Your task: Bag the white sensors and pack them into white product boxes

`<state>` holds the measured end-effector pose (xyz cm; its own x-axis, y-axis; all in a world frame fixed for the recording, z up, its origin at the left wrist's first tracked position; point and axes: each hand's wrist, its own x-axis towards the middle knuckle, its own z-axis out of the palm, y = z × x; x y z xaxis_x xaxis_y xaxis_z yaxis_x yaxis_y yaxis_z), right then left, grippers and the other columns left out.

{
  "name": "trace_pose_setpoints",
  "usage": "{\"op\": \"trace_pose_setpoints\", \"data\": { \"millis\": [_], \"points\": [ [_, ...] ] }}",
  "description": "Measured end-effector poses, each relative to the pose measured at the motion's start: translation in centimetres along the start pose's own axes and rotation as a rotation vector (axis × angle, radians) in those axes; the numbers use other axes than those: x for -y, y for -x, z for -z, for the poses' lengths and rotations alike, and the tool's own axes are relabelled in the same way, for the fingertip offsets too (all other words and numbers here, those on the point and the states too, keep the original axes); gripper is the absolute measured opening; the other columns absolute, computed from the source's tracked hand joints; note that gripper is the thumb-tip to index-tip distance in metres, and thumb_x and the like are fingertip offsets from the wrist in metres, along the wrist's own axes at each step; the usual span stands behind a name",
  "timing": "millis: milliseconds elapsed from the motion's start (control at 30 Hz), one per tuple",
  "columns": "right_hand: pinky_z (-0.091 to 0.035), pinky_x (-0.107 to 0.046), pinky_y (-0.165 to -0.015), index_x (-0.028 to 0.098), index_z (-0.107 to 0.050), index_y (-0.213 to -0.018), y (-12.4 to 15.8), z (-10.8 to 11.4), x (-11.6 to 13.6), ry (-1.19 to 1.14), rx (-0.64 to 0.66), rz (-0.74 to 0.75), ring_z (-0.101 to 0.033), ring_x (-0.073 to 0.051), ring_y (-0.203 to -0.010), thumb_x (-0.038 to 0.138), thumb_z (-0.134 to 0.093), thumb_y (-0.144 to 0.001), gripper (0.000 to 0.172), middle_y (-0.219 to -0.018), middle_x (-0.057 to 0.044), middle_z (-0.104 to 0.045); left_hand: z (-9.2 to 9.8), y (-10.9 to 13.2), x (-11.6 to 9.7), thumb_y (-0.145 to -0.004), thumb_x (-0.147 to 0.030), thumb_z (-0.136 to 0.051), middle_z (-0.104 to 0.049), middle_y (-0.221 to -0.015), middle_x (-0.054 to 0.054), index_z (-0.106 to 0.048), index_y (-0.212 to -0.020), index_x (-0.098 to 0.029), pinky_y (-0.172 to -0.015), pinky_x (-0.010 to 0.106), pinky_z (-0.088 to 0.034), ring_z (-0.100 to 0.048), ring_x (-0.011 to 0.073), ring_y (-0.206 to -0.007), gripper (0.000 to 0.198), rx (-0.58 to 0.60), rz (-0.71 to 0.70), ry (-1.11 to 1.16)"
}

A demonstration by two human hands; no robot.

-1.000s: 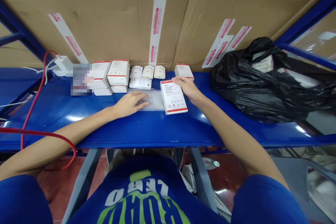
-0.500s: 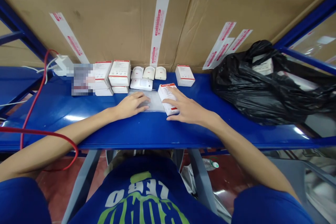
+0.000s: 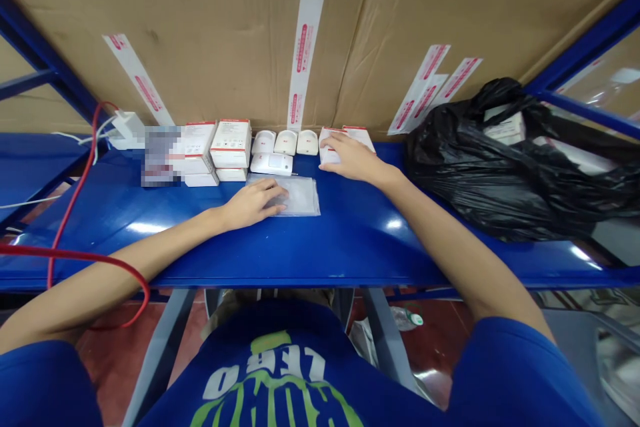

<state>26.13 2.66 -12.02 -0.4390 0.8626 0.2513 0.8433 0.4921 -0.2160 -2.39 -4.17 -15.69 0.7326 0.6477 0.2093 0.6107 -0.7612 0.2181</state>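
Two hands reach over a blue table (image 3: 300, 250). The nearer, the left hand (image 3: 251, 204), lies palm down with fingers loosely bent, gripping nothing, on a flat stack of clear plastic bags (image 3: 303, 197), whose filmy right part extends past its fingertips. Farther out, the right hand (image 3: 356, 159) grasps a white box (image 3: 330, 155) with red print along its top edge, thumb at the near side and fingers over the top, hiding much of it.

A red cable (image 3: 100, 255) loops across the left forearm. Just beyond the left hand's fingers lies a white device (image 3: 271, 164), with three white sensors (image 3: 286, 142) in a row behind it. Left of these are stacked boxes (image 3: 231, 143); just right of the grasped box, partly behind the right hand, is another box (image 3: 361, 133).

Half a second ago, the grasped box lay by the bags' right end; now it is beyond them, and that end is uncovered. The left hand has stayed put.
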Motion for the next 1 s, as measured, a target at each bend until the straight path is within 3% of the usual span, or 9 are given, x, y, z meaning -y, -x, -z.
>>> {"op": "trace_pose_setpoints", "data": {
  "millis": [200,333,433,533,700,867,1000],
  "points": [
    [-0.032,-0.061,-0.126,0.014,-0.062,-0.141,-1.4,-1.5,-1.1,0.057,0.085,-0.022,-0.037,-0.037,-0.155,0.018,-0.071,-0.086,0.056,-0.162,-0.021,-0.047,-0.1,0.1,0.0,-0.105,-0.034,-0.053,-0.068,-0.113,0.01,-0.067,-0.125,-0.018,-0.1,0.042,-0.055,-0.067,0.0254,-0.109,0.029,-0.014,-0.014,-0.042],
    [-0.024,-0.065,-0.128,0.012,-0.055,-0.149,-2.1,-1.3,-0.4,0.083,0.024,-0.021,-0.041,-0.037,-0.153,0.013,-0.066,-0.085,0.065,-0.16,-0.021,-0.049,-0.4,0.0,-0.3,-0.106,-0.037,-0.052,-0.068,-0.112,0.012,-0.066,-0.126,-0.015,-0.098,0.041,-0.056,-0.068,0.0268,-0.108,0.033,-0.017,0.006,-0.089],
    [-0.036,-0.057,-0.124,0.015,-0.06,-0.144,-2.6,-1.8,2.2,0.018,-0.026,0.146,-0.053,-0.034,-0.143,0.018,-0.059,-0.092,0.052,-0.152,-0.017,-0.059,-0.6,-0.1,-0.5,-0.106,-0.037,-0.051,-0.068,-0.108,0.011,-0.067,-0.124,-0.016,-0.094,0.04,-0.057,-0.068,0.0264,-0.106,0.032,-0.018,0.02,-0.115],
    [-0.045,-0.052,-0.116,0.02,-0.064,-0.14,-3.1,-2.9,5.9,-0.002,0.062,0.3,-0.06,-0.032,-0.133,0.025,-0.059,-0.096,0.044,-0.144,-0.013,-0.066,-0.9,-0.2,-0.5,-0.106,-0.034,-0.05,-0.069,-0.111,0.011,-0.068,-0.12,-0.018,-0.092,0.038,-0.057,-0.069,0.0257,-0.106,0.028,-0.029,0.014,-0.127],
    [-0.044,-0.055,-0.112,0.015,-0.06,-0.144,-3.7,-3.8,9.8,0.156,0.101,0.199,-0.056,-0.039,-0.135,0.027,-0.063,-0.096,0.049,-0.137,-0.021,-0.067,-1.0,-0.2,-0.3,-0.106,-0.029,-0.048,-0.07,-0.111,0.009,-0.069,-0.114,-0.019,-0.09,0.037,-0.058,-0.07,0.0237,-0.104,0.024,-0.043,0.0,-0.125],
    [-0.042,-0.055,-0.114,0.012,-0.062,-0.14,-2.4,-2.2,9.1,0.078,0.101,0.095,-0.056,-0.04,-0.134,0.032,-0.067,-0.095,0.049,-0.136,-0.022,-0.065,-0.7,-0.4,-0.6,-0.106,-0.027,-0.048,-0.071,-0.104,0.009,-0.068,-0.109,-0.017,-0.088,0.035,-0.057,-0.071,0.0234,-0.1,0.023,-0.028,-0.004,-0.143],
    [-0.046,-0.055,-0.112,0.016,-0.059,-0.142,0.2,-0.7,6.6,-0.073,-0.06,0.006,-0.06,-0.037,-0.128,0.037,-0.065,-0.094,0.053,-0.138,-0.018,-0.063,0.1,-1.1,-1.2,-0.106,-0.032,-0.048,-0.073,-0.094,0.008,-0.067,-0.105,-0.017,-0.075,0.031,-0.054,-0.072,0.0229,-0.087,0.024,0.019,0.035,-0.203]
  ]
}}
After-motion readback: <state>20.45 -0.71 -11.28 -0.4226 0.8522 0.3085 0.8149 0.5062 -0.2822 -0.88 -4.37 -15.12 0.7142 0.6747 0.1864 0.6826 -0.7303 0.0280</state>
